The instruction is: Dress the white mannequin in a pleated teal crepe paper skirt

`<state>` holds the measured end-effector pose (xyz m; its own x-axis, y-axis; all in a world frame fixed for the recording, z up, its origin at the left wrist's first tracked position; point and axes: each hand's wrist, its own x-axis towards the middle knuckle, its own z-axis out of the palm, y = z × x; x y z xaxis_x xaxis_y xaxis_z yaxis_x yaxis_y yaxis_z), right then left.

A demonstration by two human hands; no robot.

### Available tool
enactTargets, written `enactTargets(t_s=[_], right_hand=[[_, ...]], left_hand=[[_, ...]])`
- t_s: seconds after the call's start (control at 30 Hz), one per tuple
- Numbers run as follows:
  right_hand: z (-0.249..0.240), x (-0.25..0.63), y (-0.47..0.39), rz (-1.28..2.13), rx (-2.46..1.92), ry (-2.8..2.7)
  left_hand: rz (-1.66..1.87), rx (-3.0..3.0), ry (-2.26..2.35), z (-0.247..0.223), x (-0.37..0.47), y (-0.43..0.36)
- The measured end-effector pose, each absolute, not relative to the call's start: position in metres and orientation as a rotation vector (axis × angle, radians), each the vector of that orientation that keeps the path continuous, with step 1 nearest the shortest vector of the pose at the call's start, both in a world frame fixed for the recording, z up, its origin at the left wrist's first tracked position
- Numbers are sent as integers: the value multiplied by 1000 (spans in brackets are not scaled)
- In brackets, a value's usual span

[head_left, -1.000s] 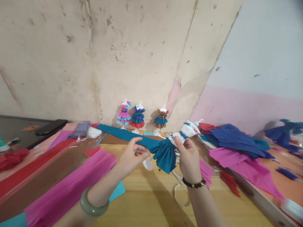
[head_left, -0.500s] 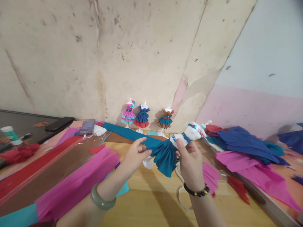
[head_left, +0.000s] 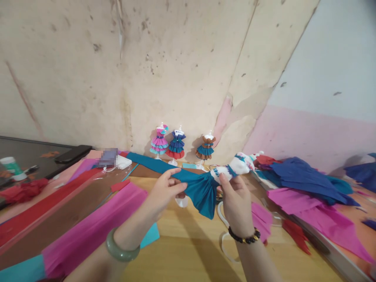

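My right hand (head_left: 237, 199) is closed around a small white dress form (head_left: 241, 164) with a patterned top, which lies tilted with its neck to the right. Teal crepe paper (head_left: 202, 190) is gathered in pleats at the form's waist and fans downward. From there the strip runs left as a flat band. My left hand (head_left: 169, 192) pinches this band between thumb and fingers. The form's white base shows partly below my left fingers.
Three small dressed forms (head_left: 175, 145) stand by the wall. Pink paper (head_left: 96, 231), red strips and a black phone (head_left: 73, 154) lie left. Blue paper (head_left: 302, 178), pink paper and red scraps lie right. White cord (head_left: 227, 248) lies near my right wrist.
My left hand has moved slightly left along the teal strip. The paper between my hands is stretched a little wider, with fewer folds near my left fingers.
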<state>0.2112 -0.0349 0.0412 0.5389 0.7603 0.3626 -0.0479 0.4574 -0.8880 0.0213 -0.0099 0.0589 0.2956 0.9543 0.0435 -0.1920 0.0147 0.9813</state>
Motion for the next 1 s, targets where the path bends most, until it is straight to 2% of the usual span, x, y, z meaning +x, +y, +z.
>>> enactTargets(t_s=[0.37,0.6,0.87,1.0], right_hand=[[42,209,-36,604,-942,-868],[43,215,-34,593,-893,-871],[53,230,-38,853,-684,-902],[49,230,-38,1005,-668,-919]], left_hand=[[1153,1355,783,51,33,-16],[1079,1379,756,52,26,-8],[1279,1607,911,68,14,-14],[1137,1619,861,70,18,-21]])
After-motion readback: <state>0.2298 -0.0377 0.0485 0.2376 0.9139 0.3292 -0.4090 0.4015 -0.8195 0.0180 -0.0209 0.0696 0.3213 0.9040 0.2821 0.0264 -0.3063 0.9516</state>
